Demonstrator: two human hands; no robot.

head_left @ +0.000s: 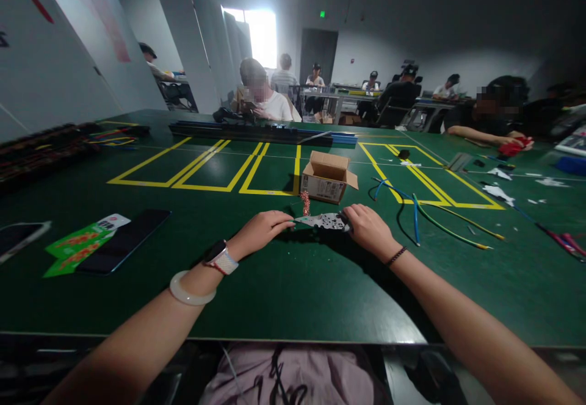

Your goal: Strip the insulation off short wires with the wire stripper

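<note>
My right hand (368, 229) is closed around the handles of a wire stripper (328, 221), whose flat silver jaws with several holes point left. At the jaw tip, my left hand (265, 229) is closed, with thumb and fingers pinched together. A hint of green shows by those fingertips, but what they hold is too small to make out. Just beyond the tool stands a bundle of copper-coloured pieces (305, 202) by an open cardboard box (324, 179). To the right of my right hand lie blue wires (416, 225) and green-yellow wires (451, 229).
On the left are a dark phone (126, 243), a green packet (75, 245) and another device (21, 239). Yellow tape (206, 189) marks the green table (274, 307). Long dark strips (256, 133) lie at the back. A co-worker's hands (515, 143) hold something red at right.
</note>
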